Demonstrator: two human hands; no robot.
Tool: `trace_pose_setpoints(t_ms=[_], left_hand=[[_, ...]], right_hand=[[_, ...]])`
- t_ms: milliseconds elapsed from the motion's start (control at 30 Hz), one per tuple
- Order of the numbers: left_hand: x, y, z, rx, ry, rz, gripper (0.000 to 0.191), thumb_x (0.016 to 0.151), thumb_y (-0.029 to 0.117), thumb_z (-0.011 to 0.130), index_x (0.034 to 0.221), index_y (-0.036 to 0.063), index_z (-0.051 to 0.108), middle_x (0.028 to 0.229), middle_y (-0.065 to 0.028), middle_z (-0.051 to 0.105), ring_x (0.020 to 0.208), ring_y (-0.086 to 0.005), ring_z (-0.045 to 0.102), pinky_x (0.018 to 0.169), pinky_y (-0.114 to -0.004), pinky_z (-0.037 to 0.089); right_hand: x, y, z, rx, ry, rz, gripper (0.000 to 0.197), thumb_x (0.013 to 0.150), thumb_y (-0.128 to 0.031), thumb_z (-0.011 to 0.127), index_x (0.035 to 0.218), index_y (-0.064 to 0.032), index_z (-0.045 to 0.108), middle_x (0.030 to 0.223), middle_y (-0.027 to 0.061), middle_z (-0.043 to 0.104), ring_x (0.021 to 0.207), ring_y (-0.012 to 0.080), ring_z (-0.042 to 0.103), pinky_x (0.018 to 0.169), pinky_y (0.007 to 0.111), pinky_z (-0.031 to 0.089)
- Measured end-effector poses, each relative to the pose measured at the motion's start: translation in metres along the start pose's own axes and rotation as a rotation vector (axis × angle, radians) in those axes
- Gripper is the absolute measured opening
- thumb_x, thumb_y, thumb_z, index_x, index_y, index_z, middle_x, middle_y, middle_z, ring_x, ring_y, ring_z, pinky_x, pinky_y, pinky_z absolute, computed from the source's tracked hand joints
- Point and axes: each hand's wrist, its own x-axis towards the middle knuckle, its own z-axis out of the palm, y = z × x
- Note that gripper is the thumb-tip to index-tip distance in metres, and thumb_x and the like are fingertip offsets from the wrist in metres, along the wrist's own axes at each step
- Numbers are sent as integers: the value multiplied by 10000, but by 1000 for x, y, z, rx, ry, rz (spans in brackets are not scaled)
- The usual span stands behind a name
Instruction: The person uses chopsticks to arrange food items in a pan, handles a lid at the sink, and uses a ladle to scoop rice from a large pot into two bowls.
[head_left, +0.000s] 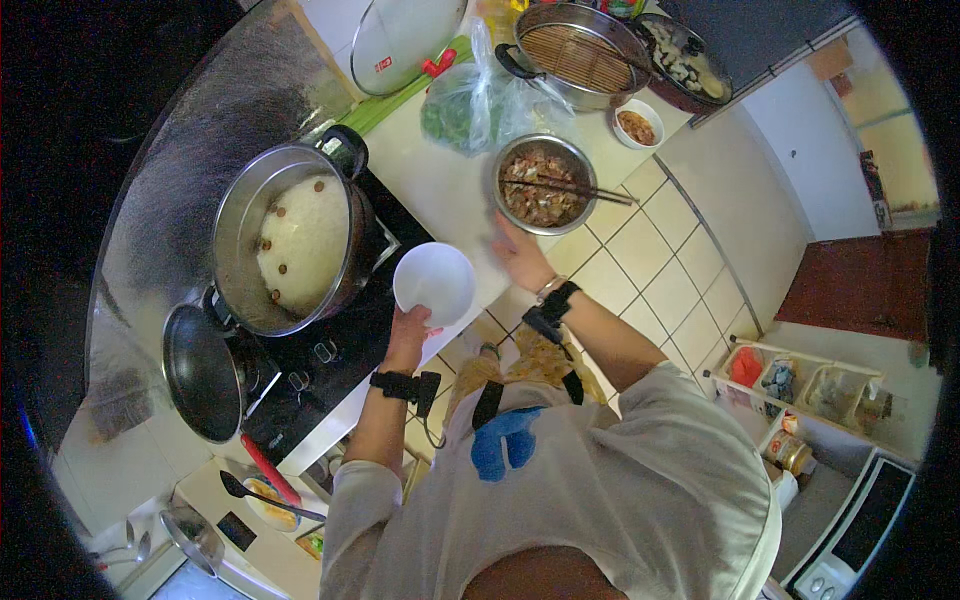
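Note:
My left hand (411, 330) grips the rim of a white bowl (435, 281), held beside the front edge of the counter. The bowl looks empty. My right hand (525, 259) has its fingers stretched toward the near side of a stainless steel bowl (583, 214); whether they touch it, I cannot tell. A chunky brown mixture (536, 191) fills much of that steel bowl. Dark chopsticks (611, 196) lie across it, their ends past the rim. To the left, a large steel pot (225, 217) on the cooktop holds a whitish mass with several small brown round pieces.
A frying pan (201, 375) with a red handle sits on the black cooktop (330, 390). Bagged greens (457, 116), a glass lid (397, 45), a steamer pot (577, 49), a small bowl of reddish food (637, 127) and a dark pan of pale pieces (686, 67) crowd the counter's far end.

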Motion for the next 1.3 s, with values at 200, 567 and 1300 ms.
trace_pose_setpoints(t_ms=[200, 567, 1300], left_hand=[[42, 18, 38, 52, 4, -53, 605, 837, 141, 523, 1407, 66, 335, 1256, -137, 562, 955, -268, 679, 714, -335, 568], [68, 33, 94, -120, 169, -20, 472, 857, 144, 506, 1268, 44, 296, 1132, -160, 579, 838, -260, 690, 614, -328, 552], [61, 33, 114, 706, 644, -47, 735, 851, 375, 583, 1437, 48, 282, 1006, -281, 660, 963, -442, 635, 849, -501, 500]], right_hand=[[6, 29, -60, -99, 64, -128, 444, 943, -179, 561, 1360, -50, 480, 1342, 176, 519, 1199, 294, 527, 1013, 377, 420], [52, -39, -32, -409, -19, -114, 470, 849, -441, 650, 995, 4, 608, 764, 202, 659, 678, 369, 662, 643, 423, 533], [264, -31, 15, -671, -363, -209, 178, 753, -165, 608, 661, -31, 683, 661, 143, 669, 573, 256, 647, 545, 355, 513]])
